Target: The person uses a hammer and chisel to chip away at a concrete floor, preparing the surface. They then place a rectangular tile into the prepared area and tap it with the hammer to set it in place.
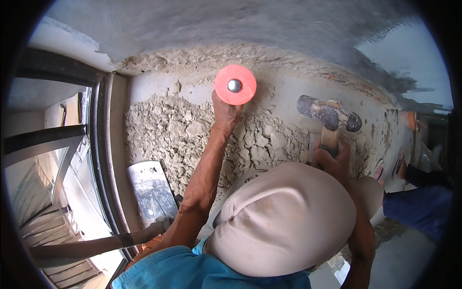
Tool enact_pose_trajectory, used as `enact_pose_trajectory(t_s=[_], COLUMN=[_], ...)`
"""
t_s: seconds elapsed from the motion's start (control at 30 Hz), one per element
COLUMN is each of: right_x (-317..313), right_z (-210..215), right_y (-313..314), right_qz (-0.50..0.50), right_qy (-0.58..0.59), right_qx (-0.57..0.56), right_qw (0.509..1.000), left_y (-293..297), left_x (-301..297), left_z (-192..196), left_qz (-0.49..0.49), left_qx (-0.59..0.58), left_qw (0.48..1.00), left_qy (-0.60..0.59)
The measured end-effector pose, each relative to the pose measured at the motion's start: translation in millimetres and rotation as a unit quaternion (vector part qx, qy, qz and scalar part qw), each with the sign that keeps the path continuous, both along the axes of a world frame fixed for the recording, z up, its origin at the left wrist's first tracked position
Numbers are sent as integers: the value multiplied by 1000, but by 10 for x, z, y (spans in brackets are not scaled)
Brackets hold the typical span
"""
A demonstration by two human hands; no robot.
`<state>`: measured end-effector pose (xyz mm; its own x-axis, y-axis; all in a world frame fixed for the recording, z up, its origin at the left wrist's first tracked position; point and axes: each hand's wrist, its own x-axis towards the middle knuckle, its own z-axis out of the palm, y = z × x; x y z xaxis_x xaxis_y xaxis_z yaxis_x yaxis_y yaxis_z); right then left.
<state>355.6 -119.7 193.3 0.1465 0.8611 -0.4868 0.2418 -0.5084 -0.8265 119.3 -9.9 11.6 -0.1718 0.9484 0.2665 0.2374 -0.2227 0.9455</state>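
My left hand (225,115) is closed around a chisel (235,85) seen end-on, with its round steel head in a pinkish-red disc guard. The chisel's shaft and tip are hidden beneath the guard. To the right, my right hand (333,160) grips the short wooden handle of a ball-peen hammer (331,115). The worn, dark hammer head is raised and stands apart from the chisel. Broken grey-beige rubble (185,127) lies below both hands. A large rounded beige cloth shape (288,216) hides part of the right forearm.
A shovel's flat metal blade (153,192) rests at the rubble's left edge; its wooden handle runs to the lower left. Dark-framed glazing (98,144) stands left. Along the far side runs a grey wall (231,24) with a rough, chipped base. Another person's blue-clad leg (418,207) shows at right.
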Motion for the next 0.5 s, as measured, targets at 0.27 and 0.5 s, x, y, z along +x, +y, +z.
enact_pose_trajectory(t_s=[0.27, 0.5], right_x=[138, 131], right_z=[-164, -227], right_y=[-26, 71], right_qz=[205, 331], right_qy=[-272, -363], right_qx=[94, 212], right_qw=[935, 845], left_y=[-144, -165], left_x=[339, 364], left_z=[55, -59], left_qz=[-71, -65], left_qx=[60, 36], left_qw=[990, 989], left_qy=[105, 128])
